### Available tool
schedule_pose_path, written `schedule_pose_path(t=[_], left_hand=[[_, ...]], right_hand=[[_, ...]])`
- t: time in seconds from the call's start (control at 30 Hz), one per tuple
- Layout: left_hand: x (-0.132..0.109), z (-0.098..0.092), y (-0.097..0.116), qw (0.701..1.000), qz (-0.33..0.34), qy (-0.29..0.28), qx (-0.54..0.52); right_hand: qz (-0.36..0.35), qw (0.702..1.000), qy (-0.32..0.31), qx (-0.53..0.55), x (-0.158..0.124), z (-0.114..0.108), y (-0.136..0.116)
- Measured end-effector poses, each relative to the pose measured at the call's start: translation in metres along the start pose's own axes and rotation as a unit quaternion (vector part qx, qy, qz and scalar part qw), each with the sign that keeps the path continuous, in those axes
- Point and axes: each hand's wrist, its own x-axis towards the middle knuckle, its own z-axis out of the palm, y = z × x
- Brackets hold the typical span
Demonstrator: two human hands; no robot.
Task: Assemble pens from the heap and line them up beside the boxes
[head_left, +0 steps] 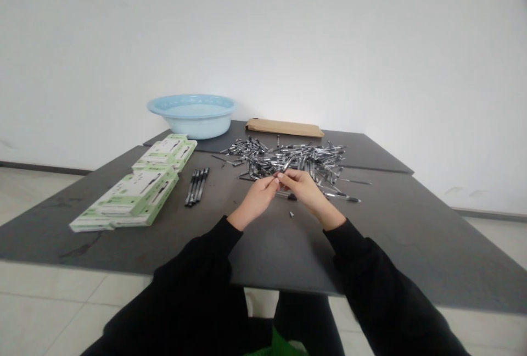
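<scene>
My left hand [260, 195] and my right hand [303, 188] meet at the fingertips, just in front of a heaped pile of black and clear pen parts [313, 154]. Both hands are closed in a pinch on a small dark pen part [281, 173], mostly hidden by the fingers. Below the right hand a tiny pale tip [291, 214] lies on the dark table [272, 257]. Several black-and-clear pens [196, 187] lie side by side to the left of my left hand.
Stacked green-and-white pen boxes [132, 194] stand on the left. A light blue basin [197, 125] is behind them, at the back. A flat brown cardboard piece [285, 127] lies behind the pile, near the white wall. A few loose pen parts [343, 197] stick out to the right.
</scene>
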Motion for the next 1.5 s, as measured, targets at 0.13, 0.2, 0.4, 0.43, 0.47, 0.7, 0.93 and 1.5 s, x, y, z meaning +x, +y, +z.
schedule_pose_path(t=[0.13,0.2,0.4,0.43,0.47,0.7,0.93,1.5], left_hand=[[-0.022,-0.018,0.0,0.999,-0.012,0.016,0.045],[-0.033,-0.034,-0.003,0.992,0.013,0.05,0.114],[-0.057,-0.104,-0.038,0.926,0.066,0.192,0.318],[-0.06,-0.115,-0.046,0.915,0.057,0.209,0.34],[-0.063,-0.125,-0.052,0.906,0.047,0.221,0.357],[-0.085,-0.163,-0.078,0.892,-0.008,0.246,0.379],[-0.084,-0.168,-0.084,0.89,0.0,0.232,0.392],[-0.084,-0.154,-0.082,0.86,-0.098,0.185,0.464]], right_hand=[[-0.024,0.999,-0.004,-0.045,0.008,0.022,0.0],[-0.017,0.999,0.003,-0.04,0.015,0.034,-0.003],[0.051,0.992,-0.079,-0.081,0.041,0.094,-0.01],[0.06,0.989,-0.08,-0.112,0.047,0.107,-0.01],[0.068,0.983,-0.077,-0.15,0.053,0.12,-0.008],[0.097,0.965,-0.071,-0.235,0.088,0.186,0.015],[0.114,0.939,-0.027,-0.324,0.113,0.202,0.023],[0.083,0.941,0.004,-0.328,0.125,0.21,0.047]])
